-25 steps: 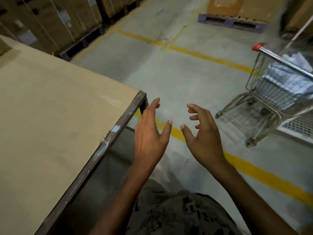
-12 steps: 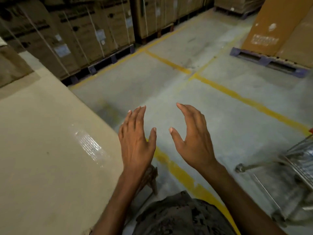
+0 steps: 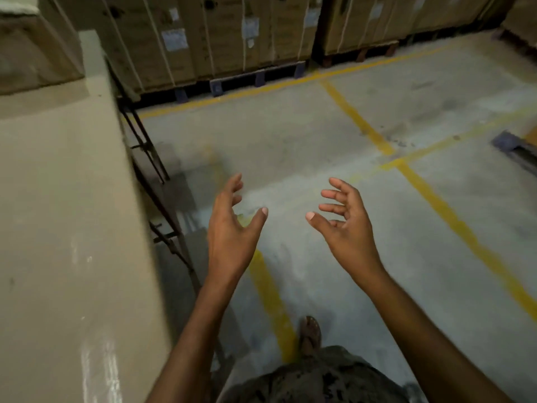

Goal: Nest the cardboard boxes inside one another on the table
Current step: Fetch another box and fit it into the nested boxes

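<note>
Head view: left hand (image 3: pixel 232 228) and right hand (image 3: pixel 345 225) hover apart over the floor (image 3: pixel 319 135), fingers loosely spread, holding nothing, beside the table (image 3: pixel 64 213), box (image 3: pixel 35 53) on it

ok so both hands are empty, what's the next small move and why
Probably turn left toward the cardboard box at the far end of the table: the left hand and right hand hover open over the floor, holding nothing.
</note>
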### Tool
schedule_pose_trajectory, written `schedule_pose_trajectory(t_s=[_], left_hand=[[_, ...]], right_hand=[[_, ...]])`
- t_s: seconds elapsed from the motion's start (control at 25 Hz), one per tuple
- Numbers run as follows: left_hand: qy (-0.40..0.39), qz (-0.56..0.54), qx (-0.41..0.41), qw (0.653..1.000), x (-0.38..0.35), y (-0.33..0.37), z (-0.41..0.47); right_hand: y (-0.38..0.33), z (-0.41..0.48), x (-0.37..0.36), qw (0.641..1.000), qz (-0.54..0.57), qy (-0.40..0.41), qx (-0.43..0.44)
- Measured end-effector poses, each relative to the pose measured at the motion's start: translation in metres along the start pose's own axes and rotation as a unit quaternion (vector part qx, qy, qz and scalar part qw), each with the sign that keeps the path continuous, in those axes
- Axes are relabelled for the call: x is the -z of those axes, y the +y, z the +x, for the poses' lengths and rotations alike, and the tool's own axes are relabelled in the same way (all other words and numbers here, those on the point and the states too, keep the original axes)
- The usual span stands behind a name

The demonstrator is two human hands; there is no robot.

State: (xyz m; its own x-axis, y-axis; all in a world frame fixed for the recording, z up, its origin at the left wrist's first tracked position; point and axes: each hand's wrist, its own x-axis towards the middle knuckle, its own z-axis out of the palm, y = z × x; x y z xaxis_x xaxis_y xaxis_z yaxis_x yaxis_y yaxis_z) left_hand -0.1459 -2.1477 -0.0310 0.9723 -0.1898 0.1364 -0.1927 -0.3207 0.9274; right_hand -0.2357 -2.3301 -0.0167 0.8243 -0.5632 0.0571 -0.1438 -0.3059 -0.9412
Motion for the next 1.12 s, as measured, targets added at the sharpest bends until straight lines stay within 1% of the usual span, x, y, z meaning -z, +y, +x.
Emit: schedule_pose_trajectory(t_s=[0.12, 0.24, 0.32, 0.4, 0.52, 0.6, 0.68, 0.76, 0.88, 1.04, 1.12], left_hand=[[0.061, 0.031, 0.049, 0.996, -0.027, -0.002, 0.029], [0.128, 0.135, 0.029, 0.982, -0.034, 0.006, 0.057], [0.15, 0.244, 0.005, 0.958, -0.028, 0.011, 0.08], [0.174, 0.343, -0.004, 0.923, -0.016, 0.014, 0.108], [0.219, 0.428, -0.019, 0.877, 0.006, 0.005, 0.155], [0.228, 0.442, -0.025, 0.867, 0.024, -0.009, 0.192], [0.231, 0.43, -0.016, 0.873, 0.048, -0.02, 0.232], [0.238, 0.406, 0.008, 0.882, 0.075, -0.028, 0.271], [0.278, 0.384, 0.044, 0.879, 0.119, -0.04, 0.324], [0.337, 0.372, 0.104, 0.859, 0.164, -0.058, 0.399], [0.385, 0.359, 0.137, 0.839, 0.185, -0.074, 0.445]], right_hand=[[0.012, 0.072, 0.002, 0.997, 0.016, -0.072, 0.008], [0.009, 0.125, -0.021, 0.989, 0.024, -0.144, 0.027], [0.003, 0.154, -0.044, 0.982, 0.029, -0.178, 0.048], [-0.007, 0.185, -0.072, 0.975, 0.027, -0.207, 0.072], [-0.025, 0.232, -0.127, 0.963, 0.007, -0.237, 0.13], [-0.039, 0.26, -0.171, 0.953, -0.003, -0.246, 0.178], [-0.056, 0.287, -0.214, 0.941, -0.009, -0.261, 0.215], [-0.079, 0.314, -0.254, 0.933, -0.009, -0.279, 0.225], [-0.11, 0.357, -0.311, 0.922, -0.013, -0.3, 0.242], [-0.138, 0.416, -0.388, 0.903, -0.026, -0.345, 0.255], [-0.148, 0.452, -0.436, 0.882, -0.028, -0.393, 0.257]])
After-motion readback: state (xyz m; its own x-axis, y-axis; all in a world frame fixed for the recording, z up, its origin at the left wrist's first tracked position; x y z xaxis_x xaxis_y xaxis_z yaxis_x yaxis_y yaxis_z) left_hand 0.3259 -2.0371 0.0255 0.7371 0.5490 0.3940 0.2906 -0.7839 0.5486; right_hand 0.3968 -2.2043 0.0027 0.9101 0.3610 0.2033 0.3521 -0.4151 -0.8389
